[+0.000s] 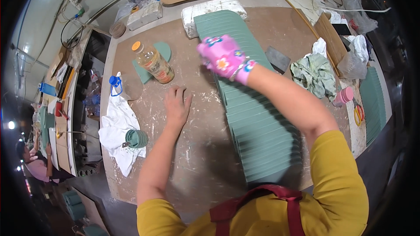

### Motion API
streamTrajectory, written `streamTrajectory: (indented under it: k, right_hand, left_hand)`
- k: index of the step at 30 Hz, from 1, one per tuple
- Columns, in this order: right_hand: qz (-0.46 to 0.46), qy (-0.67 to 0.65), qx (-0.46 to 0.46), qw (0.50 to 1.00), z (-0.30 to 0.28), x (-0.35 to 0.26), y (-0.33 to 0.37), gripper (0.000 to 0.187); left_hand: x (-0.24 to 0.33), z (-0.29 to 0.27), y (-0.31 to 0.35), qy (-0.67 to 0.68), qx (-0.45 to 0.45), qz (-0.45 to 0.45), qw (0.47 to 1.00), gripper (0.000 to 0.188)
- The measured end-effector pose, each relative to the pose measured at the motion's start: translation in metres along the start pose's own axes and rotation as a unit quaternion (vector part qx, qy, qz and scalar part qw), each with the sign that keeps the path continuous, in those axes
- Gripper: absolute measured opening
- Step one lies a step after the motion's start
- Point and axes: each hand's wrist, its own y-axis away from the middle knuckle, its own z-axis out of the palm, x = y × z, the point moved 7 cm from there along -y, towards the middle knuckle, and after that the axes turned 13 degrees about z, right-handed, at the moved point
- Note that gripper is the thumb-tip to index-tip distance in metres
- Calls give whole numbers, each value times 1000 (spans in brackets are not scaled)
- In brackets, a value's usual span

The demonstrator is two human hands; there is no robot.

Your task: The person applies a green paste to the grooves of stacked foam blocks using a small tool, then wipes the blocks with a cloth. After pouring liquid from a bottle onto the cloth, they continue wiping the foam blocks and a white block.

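Note:
A long fanned row of overlapping green pieces (267,142) with rounded ends runs from near my body to the far side of the table. My right hand (224,57), in a pink flowered glove, lies over the far left part of that row with its fingers curled. What those fingers hold, if anything, is hidden. My bare left hand (178,105) rests on the brown tabletop, fingers apart and slightly bent, holding nothing. Just beyond it stands a clear bottle (158,66) with an orange cap, beside flat green pieces (162,50).
To the left, a white cloth (120,122) lies by a small green-smeared container (136,138). A dark grey block (277,59), a crumpled green rag (313,75), a pink bottle (343,96) and yellow-handled scissors (359,114) are on the right. Another person (37,164) works far left.

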Motion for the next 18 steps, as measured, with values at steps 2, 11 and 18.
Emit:
streamTrajectory:
  k: [2, 11, 18]
  right_hand:
    - [37, 5, 32, 999, -16, 49, 14, 11]
    - [31, -24, 29, 999, -18, 28, 17, 11]
    - [104, -81, 55, 990, -56, 107, 40, 13]
  left_hand:
    - [-1, -3, -1, 1, -2, -5, 1000, 34]
    - [0, 2, -1, 1, -10, 7, 1000, 36]
    - [14, 2, -7, -6, -30, -14, 999, 39]
